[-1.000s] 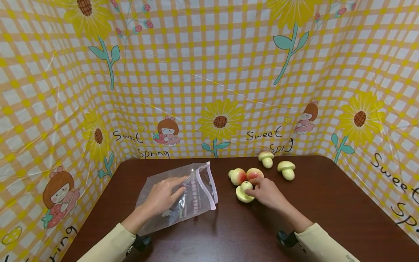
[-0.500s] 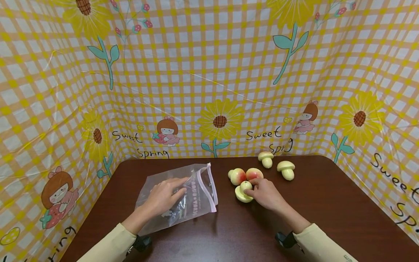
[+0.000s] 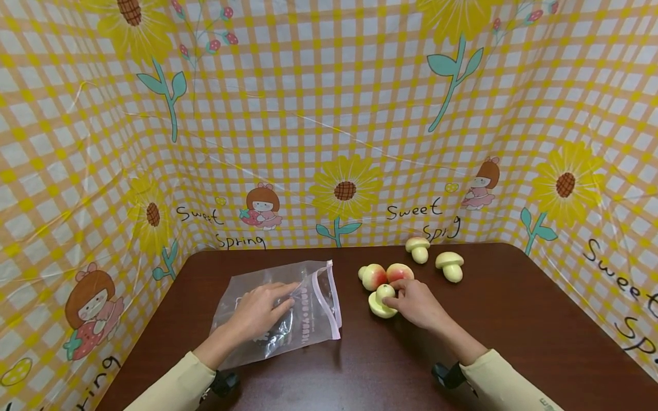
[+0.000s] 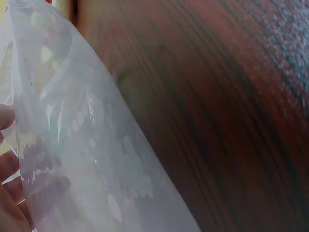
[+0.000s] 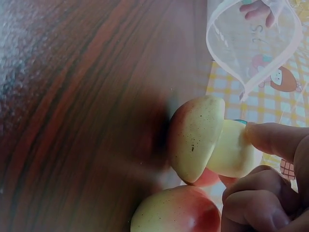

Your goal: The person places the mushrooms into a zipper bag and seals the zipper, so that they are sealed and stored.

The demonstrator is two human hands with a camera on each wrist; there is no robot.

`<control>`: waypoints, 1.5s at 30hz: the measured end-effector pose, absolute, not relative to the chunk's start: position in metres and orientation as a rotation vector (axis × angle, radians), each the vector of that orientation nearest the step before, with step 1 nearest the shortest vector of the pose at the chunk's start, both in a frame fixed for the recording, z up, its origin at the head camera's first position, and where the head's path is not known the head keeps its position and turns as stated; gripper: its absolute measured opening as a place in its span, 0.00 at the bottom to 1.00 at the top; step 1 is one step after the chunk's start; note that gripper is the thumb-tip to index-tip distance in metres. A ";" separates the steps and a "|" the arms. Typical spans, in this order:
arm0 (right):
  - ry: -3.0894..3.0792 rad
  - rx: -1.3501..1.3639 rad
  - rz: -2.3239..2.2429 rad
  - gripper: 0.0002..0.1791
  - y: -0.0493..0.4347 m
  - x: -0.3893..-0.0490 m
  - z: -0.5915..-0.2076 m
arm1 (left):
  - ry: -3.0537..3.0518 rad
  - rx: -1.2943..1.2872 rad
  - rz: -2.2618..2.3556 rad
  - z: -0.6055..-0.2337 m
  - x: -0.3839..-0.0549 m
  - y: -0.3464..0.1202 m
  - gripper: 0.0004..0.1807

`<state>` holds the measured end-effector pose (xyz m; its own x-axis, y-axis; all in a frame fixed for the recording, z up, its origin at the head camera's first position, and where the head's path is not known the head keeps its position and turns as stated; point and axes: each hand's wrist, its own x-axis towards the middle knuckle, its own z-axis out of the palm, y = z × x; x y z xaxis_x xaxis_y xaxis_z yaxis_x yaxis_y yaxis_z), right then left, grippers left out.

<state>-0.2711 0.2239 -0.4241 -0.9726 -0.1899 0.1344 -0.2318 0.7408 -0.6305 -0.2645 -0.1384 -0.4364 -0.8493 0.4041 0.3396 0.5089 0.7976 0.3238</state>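
My left hand (image 3: 261, 308) holds a clear zip bag (image 3: 308, 308) with pink lettering and a pale pink rim. The bag is tilted over the table, its mouth gaping towards the right. In the left wrist view, fingers (image 4: 9, 164) show at the bag's edge. With thumb and fingers, my right hand (image 3: 418, 302) pinches a pale yellow toy mushroom (image 5: 198, 140) by its stem, cap down. Right behind it lie two red-blushed yellow pieces: one (image 3: 374, 278) with a stem-like knob, the other (image 3: 398, 272) partly hidden by the right hand.
Two more pale toy mushrooms (image 3: 418, 251) lie at the back right of the dark wooden table (image 3: 370, 371), the nearer mushroom (image 3: 450, 267) further right. A checked, flower-printed cloth (image 3: 288, 142) walls the table at the back and both sides.
The bag's mouth has sunk slightly, and the left hand has moved a little with it. My right hand keeps its pinch on the toy mushroom, almost unmoved.
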 end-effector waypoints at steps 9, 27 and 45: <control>-2.866 0.347 1.057 0.16 0.223 -0.271 -0.422 | -2.741 -0.724 -0.590 -0.438 -0.264 -0.138 0.23; -2.827 0.395 1.035 0.10 0.213 -0.273 -0.412 | -2.742 -0.708 -0.598 -0.438 -0.265 -0.137 0.23; -2.791 0.410 1.149 0.14 0.188 -0.281 -0.404 | -2.726 -0.728 -0.602 -0.438 -0.263 -0.136 0.23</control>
<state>-0.2808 0.1879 -0.4039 -0.9593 -0.2097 0.1892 -0.2821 0.6800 -0.6767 -0.2633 -0.1363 -0.4377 -0.8418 0.4163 0.3437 0.5223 0.7890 0.3235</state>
